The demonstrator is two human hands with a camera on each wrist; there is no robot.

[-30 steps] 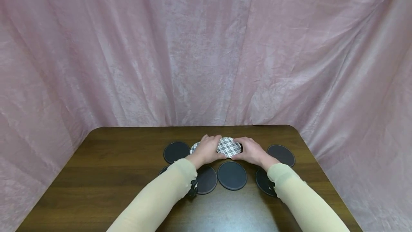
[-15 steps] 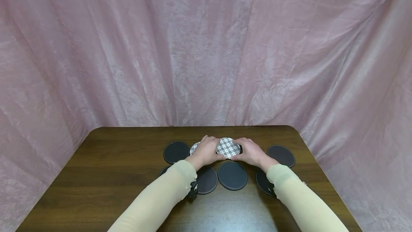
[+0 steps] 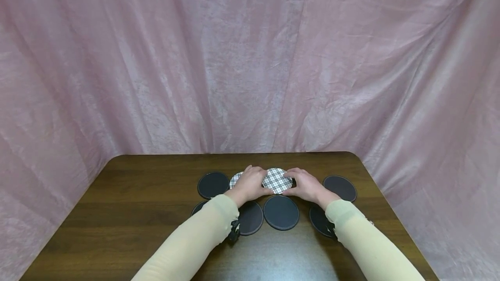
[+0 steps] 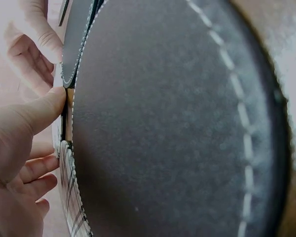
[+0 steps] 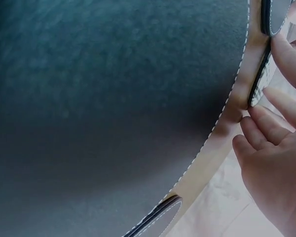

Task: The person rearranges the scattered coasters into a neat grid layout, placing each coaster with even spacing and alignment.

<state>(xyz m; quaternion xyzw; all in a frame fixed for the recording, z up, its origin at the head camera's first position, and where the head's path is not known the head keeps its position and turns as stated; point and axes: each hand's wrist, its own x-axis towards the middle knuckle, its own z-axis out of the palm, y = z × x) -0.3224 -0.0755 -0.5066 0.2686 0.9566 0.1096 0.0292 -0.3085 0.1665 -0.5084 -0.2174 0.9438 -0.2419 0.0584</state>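
In the head view, a round coaster with a white-and-black plaid face [image 3: 277, 181] lies on the table between both hands. My left hand [image 3: 248, 183] holds its left side, thumb at the near edge. On the opposite side my right hand [image 3: 306, 184] grips the rim with curled fingers and thumb. A second plaid coaster [image 3: 235, 180] is mostly hidden behind the left hand. Just nearer than the held one lies a dark coaster [image 3: 281, 213]. Another dark coaster [image 3: 251, 218] sits left of that, partly under the left wrist. White stitching edges the dark coaster [image 4: 163, 113] filling the left wrist view.
More dark coasters lie around: one at the back left [image 3: 213, 184], one at the back right [image 3: 340, 187], and one partly under the right sleeve [image 3: 322, 220]. The wooden table [image 3: 117, 211] ends at a pink curtain [image 3: 242, 64].
The held plaid coaster has slid very slightly toward me. Both hands keep nearly the same place and hold.
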